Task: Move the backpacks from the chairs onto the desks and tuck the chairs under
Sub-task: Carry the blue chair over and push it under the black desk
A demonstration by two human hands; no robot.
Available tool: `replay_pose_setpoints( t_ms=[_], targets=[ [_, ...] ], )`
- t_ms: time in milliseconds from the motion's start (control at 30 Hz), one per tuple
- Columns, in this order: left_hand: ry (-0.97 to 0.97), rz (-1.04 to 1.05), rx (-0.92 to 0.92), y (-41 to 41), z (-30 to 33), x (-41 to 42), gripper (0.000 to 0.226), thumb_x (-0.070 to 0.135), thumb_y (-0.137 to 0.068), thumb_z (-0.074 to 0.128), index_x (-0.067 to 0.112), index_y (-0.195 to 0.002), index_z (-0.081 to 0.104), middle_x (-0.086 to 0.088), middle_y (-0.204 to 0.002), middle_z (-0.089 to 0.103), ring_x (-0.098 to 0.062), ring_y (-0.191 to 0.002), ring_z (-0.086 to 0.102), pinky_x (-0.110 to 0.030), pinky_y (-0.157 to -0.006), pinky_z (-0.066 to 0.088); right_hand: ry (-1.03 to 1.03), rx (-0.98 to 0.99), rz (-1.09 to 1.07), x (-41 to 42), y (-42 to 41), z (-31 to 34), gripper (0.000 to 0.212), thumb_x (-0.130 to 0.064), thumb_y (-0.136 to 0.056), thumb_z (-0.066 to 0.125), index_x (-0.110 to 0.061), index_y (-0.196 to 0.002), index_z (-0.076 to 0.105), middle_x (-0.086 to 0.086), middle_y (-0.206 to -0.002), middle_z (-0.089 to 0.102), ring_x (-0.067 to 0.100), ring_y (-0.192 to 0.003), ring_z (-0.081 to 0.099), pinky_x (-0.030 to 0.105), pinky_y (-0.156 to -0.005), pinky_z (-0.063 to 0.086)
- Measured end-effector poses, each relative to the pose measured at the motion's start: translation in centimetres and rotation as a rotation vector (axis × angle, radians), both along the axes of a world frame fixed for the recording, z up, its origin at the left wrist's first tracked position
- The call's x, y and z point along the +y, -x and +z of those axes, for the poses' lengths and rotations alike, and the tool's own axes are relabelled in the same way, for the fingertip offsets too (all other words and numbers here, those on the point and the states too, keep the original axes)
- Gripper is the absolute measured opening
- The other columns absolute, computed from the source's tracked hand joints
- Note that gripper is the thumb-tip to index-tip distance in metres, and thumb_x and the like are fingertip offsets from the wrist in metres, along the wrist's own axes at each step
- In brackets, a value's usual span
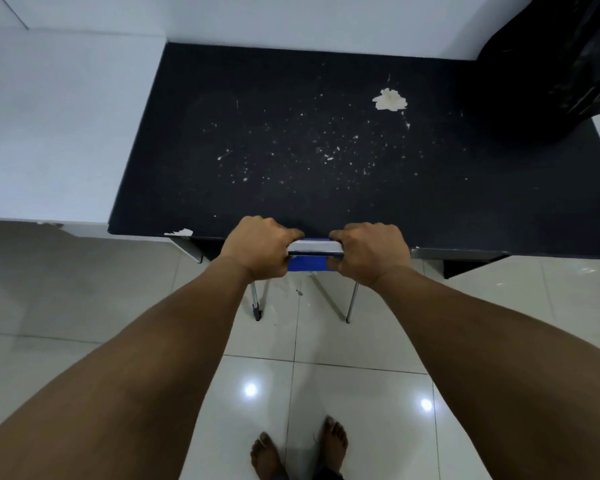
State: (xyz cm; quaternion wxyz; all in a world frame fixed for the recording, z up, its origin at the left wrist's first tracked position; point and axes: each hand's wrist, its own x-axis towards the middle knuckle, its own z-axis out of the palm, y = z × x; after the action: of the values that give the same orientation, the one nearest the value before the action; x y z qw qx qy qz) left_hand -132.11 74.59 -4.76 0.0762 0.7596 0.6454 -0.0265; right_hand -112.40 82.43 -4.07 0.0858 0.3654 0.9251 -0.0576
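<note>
A blue chair (308, 263) stands pushed in under the black desk (291, 150), so only the top of its backrest and two metal rear legs show at the desk's front edge. My left hand (262, 247) grips the left end of the backrest top. My right hand (369, 249) grips the right end. A black backpack (561, 64) rests on the desk's far right corner, cut off by the frame edge. The chair's seat is hidden under the desk.
The desk top is chipped and speckled with white flecks, with a pale patch (390, 99) toward the back right. A white wall and ledge (49, 133) border the desk on the left. Glossy white floor tiles (326, 375) lie below, with my bare feet (298, 452) at the bottom.
</note>
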Motion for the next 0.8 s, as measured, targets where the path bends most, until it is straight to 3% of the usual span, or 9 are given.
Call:
replay_pose_setpoints(
  t_ms=[167, 300, 500, 800],
  targets=[
    [0.000, -0.002, 0.026, -0.6, -0.6, -1.5, 0.039, 0.043, -0.087, 0.059, 0.035, -0.125, 0.056, 0.009, -0.089, 0.071, -0.012, -0.074, 0.065, -0.025, -0.066, 0.047, 0.015, 0.010, -0.036, -1.7, -0.5, -0.9, 0.039, -0.053, -0.088, 0.060, -0.031, -0.120, 0.061, -0.004, -0.091, 0.063, 0.016, -0.074, 0.061, 0.034, -0.070, 0.055],
    [-0.010, -0.025, 0.053, -1.8, -1.9, -3.9, 0.041, 0.041, -0.088, 0.057, 0.033, -0.129, 0.058, 0.006, -0.092, 0.073, -0.015, -0.076, 0.067, -0.031, -0.072, 0.056, -0.002, 0.002, -0.044, -4.3, -1.7, -2.3, 0.035, -0.055, -0.089, 0.059, -0.031, -0.114, 0.063, -0.005, -0.089, 0.061, 0.015, -0.072, 0.058, 0.032, -0.067, 0.053],
    [0.000, -0.025, 0.107, 1.5, -1.4, -3.0, 0.046, 0.042, -0.087, 0.064, 0.033, -0.131, 0.055, 0.007, -0.101, 0.073, -0.015, -0.084, 0.068, -0.030, -0.072, 0.055, -0.046, 0.082, -0.071, -4.4, 0.8, -2.4, 0.030, -0.048, -0.089, 0.059, -0.031, -0.113, 0.065, -0.006, -0.083, 0.060, 0.016, -0.066, 0.049, 0.028, -0.060, 0.036],
    [0.005, 0.146, 0.079, 0.8, -1.6, -3.5, 0.035, 0.033, -0.080, 0.067, 0.040, -0.114, 0.061, 0.009, -0.087, 0.069, -0.017, -0.077, 0.064, -0.032, -0.069, 0.053, -0.043, 0.075, 0.006, -3.9, 0.9, -2.1, 0.037, -0.048, -0.090, 0.057, -0.033, -0.124, 0.062, -0.005, -0.082, 0.068, 0.016, -0.064, 0.058, 0.027, -0.062, 0.049]
  ],
)
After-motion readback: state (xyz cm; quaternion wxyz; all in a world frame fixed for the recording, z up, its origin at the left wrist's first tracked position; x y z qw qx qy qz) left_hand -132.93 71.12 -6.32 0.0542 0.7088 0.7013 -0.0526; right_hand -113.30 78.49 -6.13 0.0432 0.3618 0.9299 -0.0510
